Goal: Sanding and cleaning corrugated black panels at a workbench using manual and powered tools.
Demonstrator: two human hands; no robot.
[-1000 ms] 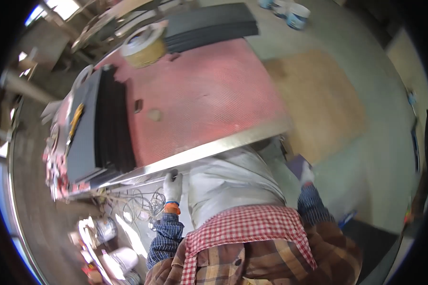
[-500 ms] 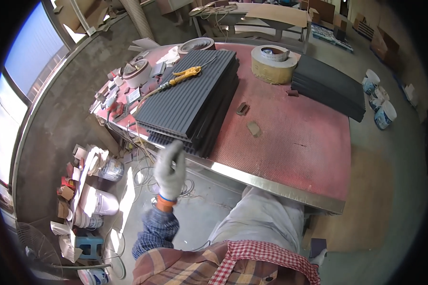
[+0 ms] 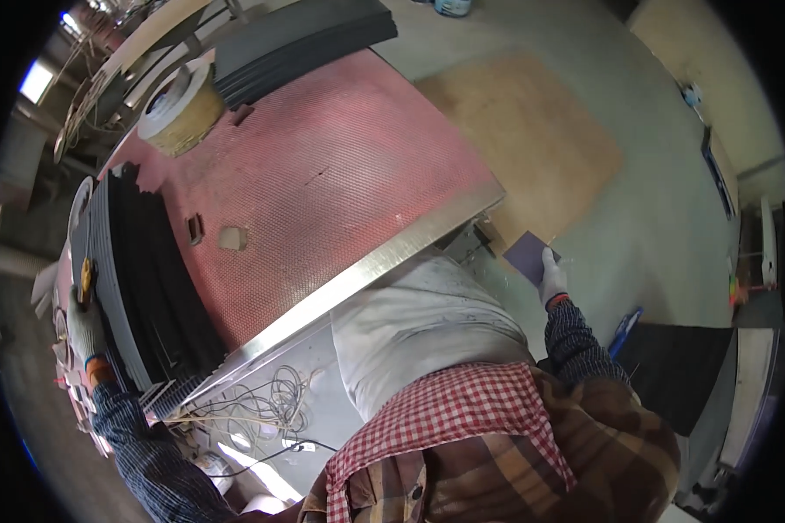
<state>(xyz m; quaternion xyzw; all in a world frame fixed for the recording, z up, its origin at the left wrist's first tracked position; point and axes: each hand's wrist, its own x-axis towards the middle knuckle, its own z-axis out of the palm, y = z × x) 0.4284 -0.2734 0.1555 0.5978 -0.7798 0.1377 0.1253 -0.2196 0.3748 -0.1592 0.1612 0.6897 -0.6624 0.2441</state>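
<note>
Reaching out with the left hand point(image 3: 85, 324), gloved, at the far left of the frame, resting against the stack of dark ribbed panels point(image 3: 139, 279) lying on the red worktop point(image 3: 323, 174); fingers lying loosely over the stack's edge near a yellow-handled tool point(image 3: 85, 277), not visibly closed round anything, though too small to tell for certain. Holding with the right hand point(image 3: 551, 277), right of centre, a small purple-grey square sheet point(image 3: 529, 255), grip closed on its lower corner, sheet hanging off the worktop's steel edge point(image 3: 384, 261) over the floor. Standing apparently at a fetching step: one piece in hand, the other hand going to the stack. Calling next, by the look of it, for a firm hold on a panel's edge and bringing the sheet back over the worktop. Sitting at upper left: a large roll of tape point(image 3: 176, 103); more dark panels point(image 3: 296, 39) at top.
</note>
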